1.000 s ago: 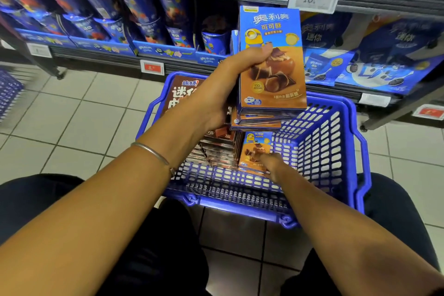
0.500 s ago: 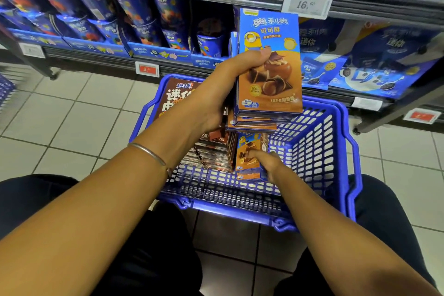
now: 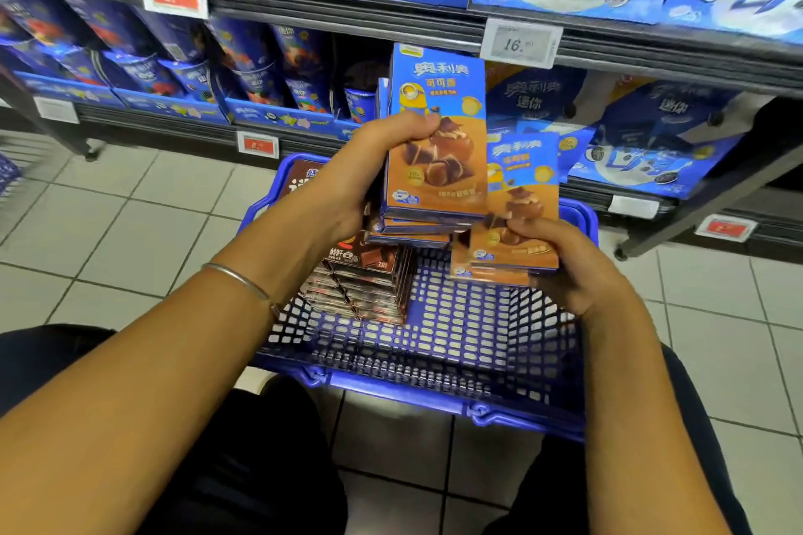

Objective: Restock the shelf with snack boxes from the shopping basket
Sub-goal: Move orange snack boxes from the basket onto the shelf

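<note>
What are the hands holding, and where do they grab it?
The left hand grips a big stack of snack boxes by its left side, thumb on the front. The right hand grips a small stack by its bottom end.

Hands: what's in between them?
Head view: the blue-and-orange cardboard snack-box stack the left hand grips, and a smaller matching stack the right hand grips.

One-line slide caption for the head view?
Left hand and right hand each grip a stack of snack boxes above the blue basket, before the shelf.
</note>
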The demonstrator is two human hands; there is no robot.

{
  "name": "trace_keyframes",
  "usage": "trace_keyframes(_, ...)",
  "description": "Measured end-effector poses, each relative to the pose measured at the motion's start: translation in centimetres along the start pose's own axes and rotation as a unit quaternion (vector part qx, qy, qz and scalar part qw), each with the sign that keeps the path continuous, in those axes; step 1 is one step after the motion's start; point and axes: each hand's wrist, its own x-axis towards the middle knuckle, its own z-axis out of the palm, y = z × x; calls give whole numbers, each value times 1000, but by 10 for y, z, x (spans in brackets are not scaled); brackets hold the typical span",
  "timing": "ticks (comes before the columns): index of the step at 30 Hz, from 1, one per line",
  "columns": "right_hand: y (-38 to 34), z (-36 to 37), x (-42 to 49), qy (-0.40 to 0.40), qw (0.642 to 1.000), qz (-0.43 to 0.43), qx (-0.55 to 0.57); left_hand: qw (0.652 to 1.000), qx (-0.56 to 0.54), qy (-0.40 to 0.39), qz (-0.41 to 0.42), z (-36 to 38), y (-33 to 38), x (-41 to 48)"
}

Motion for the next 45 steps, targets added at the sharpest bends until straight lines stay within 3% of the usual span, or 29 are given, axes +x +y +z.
trace_keyframes(4,-29,-6,-21,7,994,-58,92,983,-171,-74,-5,-12,-23,-21)
trace_keyframes(6,-43,-5,-29,14,991,-87,105,973,-230,-13,-9,-12,-35,-26)
trace_keyframes(12,-69,15,-43,-25,988,-120,96,975,-223,-13,6,-1,-39,-19)
trace_keyframes(17,-76,37,-39,-49,986,-105,117,961,-258,-91,-36,-2,-41,-20)
trace_keyframes(24,-90,74,-25,-138,980,-97,102,947,-295,-129,6,-7,-40,-12)
trace_keyframes(30,-105,89,-7,-84,990,-84,76,946,-301,-119,6,-21,-34,14)
trace_keyframes(33,-121,105,-11,-81,992,-74,62,947,-299,-110,-32,-38,-27,14)
trace_keyframes(37,-172,136,-41,-96,992,-53,65,937,-325,-111,-66,-67,12,-20)
trace_keyframes(45,-332,205,-167,-84,995,-35,43,918,-360,-122,-111,-140,169,-162)
